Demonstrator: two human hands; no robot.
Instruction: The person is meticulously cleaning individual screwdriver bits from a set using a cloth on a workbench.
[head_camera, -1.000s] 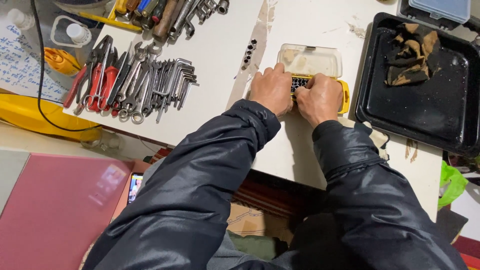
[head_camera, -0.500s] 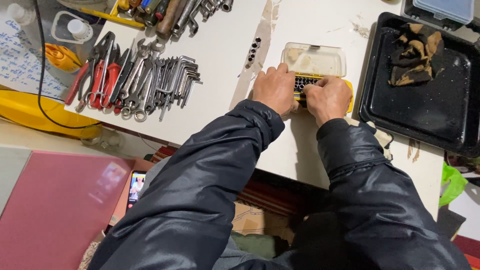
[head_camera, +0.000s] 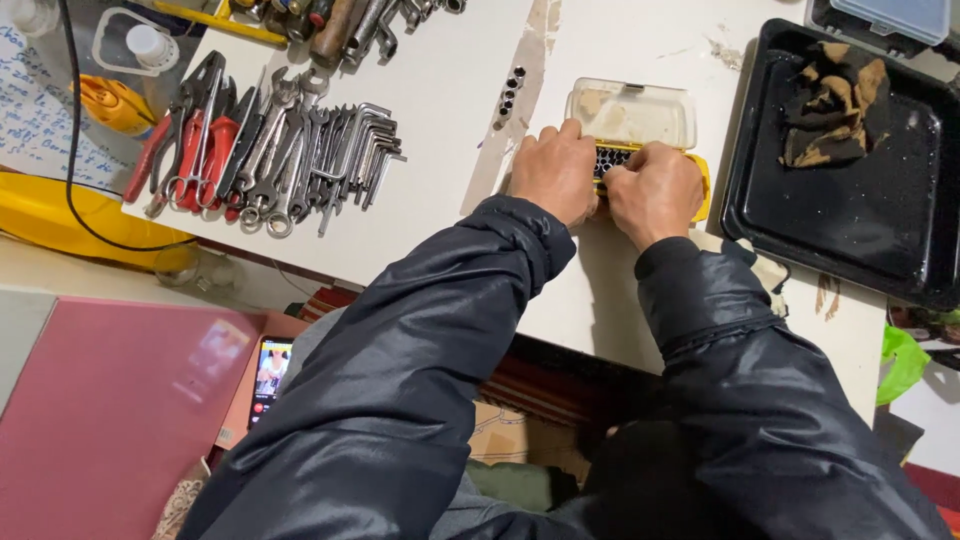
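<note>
Fingers of both my hands were curled down onto the small yellow bit case (head_camera: 702, 178), pressed close together over its rows of dark bits, though I could not tell whether they pinched a single bit or only bore on the tray, since my knuckles hid the tips. My left hand (head_camera: 556, 172) covered the near-left corner of the case and my right hand (head_camera: 655, 190) covered its right half, thumbs nearly touching between them. The case lay on the white bench (head_camera: 440, 200), its clear lid (head_camera: 630, 112) thrown back just beyond my fingertips. What worried me was the lid: hinged open and light, it could have snapped down or let the whole case tip backward if I bore too hard on the far edge, and the bits would have scattered. A loose bit could also have rolled left toward the strip of sockets (head_camera: 510, 92) lying just beyond my left fingers, or dropped off the bench edge near my wrists. To the right of my right fingers, near but apart, sat the black tray (head_camera: 900, 230) with a crumpled rag (head_camera: 830, 105); well to the left lay the row of pliers and wrenches (head_camera: 270, 155), too far to matter.
</note>
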